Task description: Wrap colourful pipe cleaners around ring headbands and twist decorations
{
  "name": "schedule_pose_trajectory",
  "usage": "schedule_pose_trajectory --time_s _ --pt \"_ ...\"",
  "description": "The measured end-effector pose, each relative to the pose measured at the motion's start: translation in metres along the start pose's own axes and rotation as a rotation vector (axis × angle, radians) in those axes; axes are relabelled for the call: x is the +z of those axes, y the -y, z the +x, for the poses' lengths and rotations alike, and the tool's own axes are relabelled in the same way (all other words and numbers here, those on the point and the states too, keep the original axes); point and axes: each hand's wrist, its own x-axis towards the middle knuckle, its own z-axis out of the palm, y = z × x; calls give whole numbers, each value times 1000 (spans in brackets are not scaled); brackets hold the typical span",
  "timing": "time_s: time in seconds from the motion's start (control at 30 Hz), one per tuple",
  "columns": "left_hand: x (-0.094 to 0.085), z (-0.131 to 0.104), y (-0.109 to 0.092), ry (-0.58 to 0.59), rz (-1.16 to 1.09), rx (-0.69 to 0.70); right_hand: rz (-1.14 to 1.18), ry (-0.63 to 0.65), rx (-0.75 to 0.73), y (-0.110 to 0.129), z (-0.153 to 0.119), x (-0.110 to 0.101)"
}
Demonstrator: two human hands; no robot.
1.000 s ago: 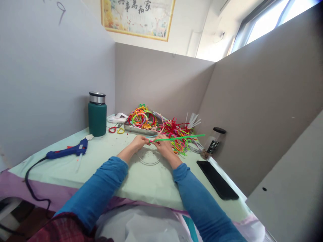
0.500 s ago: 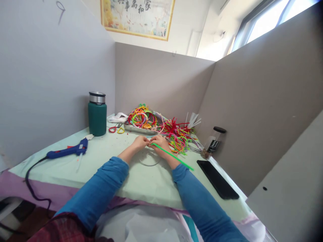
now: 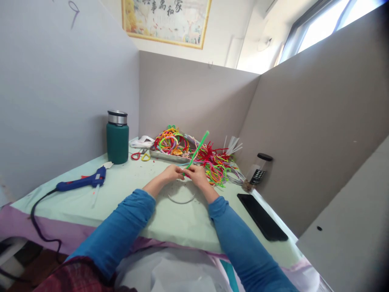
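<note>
A green pipe cleaner [image 3: 199, 149] rises from between my fingertips, tilted up and to the right. My left hand [image 3: 172, 172] is closed at its lower end, fingertips pinched. Close beside it, almost touching, my right hand [image 3: 196, 174] pinches the same green piece. A thin grey hoop [image 3: 181, 202] hangs or lies below my hands; its upper part is hidden. Behind my hands, a metal tray [image 3: 170, 157] holds many coloured pipe-cleaner rings, with a heap of loose coloured pipe cleaners [image 3: 217, 166] to its right.
At the left are a blue glue gun [image 3: 82, 183] with its cord and a green bottle [image 3: 117, 140]. Red and yellow-handled scissors [image 3: 145, 157] lie near the tray. A black phone [image 3: 261, 217] and a clear jar [image 3: 257, 172] are at the right. Grey partitions surround the table.
The green pipe cleaner has swung from pointing down and right across my right hand to pointing up and right. My fingers have shifted slightly.
</note>
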Motion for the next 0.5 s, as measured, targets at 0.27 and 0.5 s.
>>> schedule_pose_trajectory --time_s 0.27,0.5 --pt "-1 -3 -3 -58 33 -29 -6 52 -44 -2 -1 -1" --pt "-1 3 -1 -94 11 -26 -188 85 -46 0 -5 -2"
